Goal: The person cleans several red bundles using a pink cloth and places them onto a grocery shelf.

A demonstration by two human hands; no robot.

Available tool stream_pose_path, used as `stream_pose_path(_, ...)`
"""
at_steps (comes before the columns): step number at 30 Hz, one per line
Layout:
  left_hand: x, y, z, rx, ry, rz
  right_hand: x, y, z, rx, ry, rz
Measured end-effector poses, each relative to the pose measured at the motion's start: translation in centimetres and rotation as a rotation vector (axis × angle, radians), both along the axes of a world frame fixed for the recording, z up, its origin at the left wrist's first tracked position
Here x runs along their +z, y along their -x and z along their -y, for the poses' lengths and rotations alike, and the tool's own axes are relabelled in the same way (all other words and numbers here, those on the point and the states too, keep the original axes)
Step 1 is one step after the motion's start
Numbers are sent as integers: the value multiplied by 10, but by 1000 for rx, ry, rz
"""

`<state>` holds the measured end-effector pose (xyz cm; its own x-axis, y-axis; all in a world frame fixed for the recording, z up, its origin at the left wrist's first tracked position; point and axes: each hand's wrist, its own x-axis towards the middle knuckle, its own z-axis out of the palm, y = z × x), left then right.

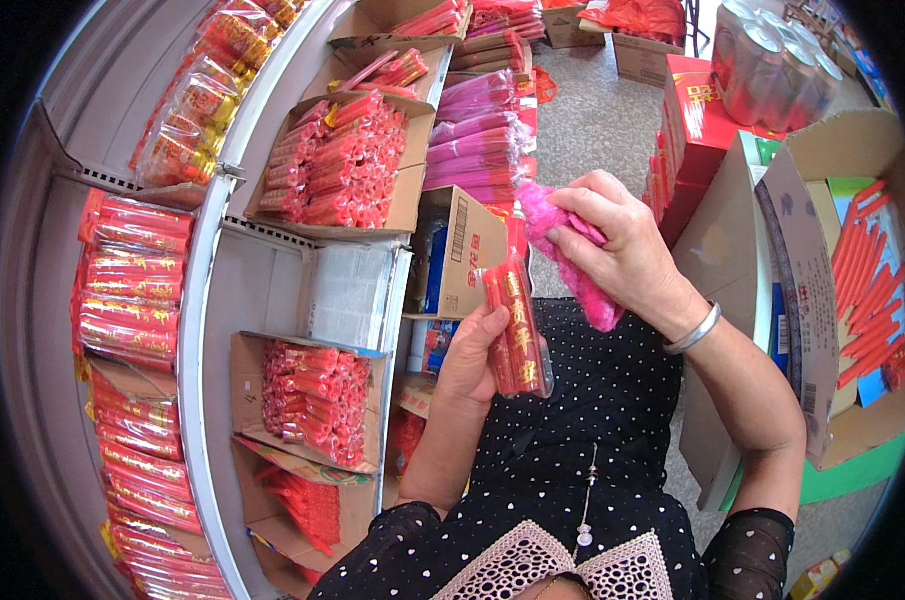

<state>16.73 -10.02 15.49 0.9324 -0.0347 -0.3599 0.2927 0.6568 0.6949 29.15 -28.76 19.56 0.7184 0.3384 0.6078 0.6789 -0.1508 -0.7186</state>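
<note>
In the middle of the head view, my left hand [473,352] is closed around a plastic-wrapped pack of red candles [518,330] with gold characters, held roughly upright. My right hand [621,240], with a silver bangle at the wrist, pinches a fluffy pink cloth [565,247] just above and to the right of the pack. The cloth hangs down beside the pack; whether the two touch, I cannot tell. On the shelf to the left, an open cardboard box [421,161] holds many wrapped red sticks, and a lower box [248,397] holds similar small packs.
Metal shelving [216,300] with wrapped red packs fills the left side. Pink-wrapped bundles [471,150] lie farther back. At the right are a red carton [692,112], shrink-wrapped cans [767,75] and an open cardboard box [786,217] with loose red candles [865,277]. Speckled floor [595,97] shows between.
</note>
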Motion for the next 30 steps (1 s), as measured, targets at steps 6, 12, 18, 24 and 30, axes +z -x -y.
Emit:
stream_pose_path(6, 9, -5, -3, 13, -46, 35, 3, 0, 1, 19, -23, -7)
stream_pose_path(12, 6, -6, -7, 17, 72, 116, 14, 10, 1, 110, 35, 38)
stream_pose_path(18, 3, -5, -8, 126, 118, -9, 25, 49, -14, 295, 174, 282)
stream_pose_path(24, 20, -6, 11, 77, 1, 73, 8, 80, -26, 389, 441, 505)
stream_pose_path(30, 17, 3, 11, -8, -109, 106, 11, 55, -20, 215, 388, 483)
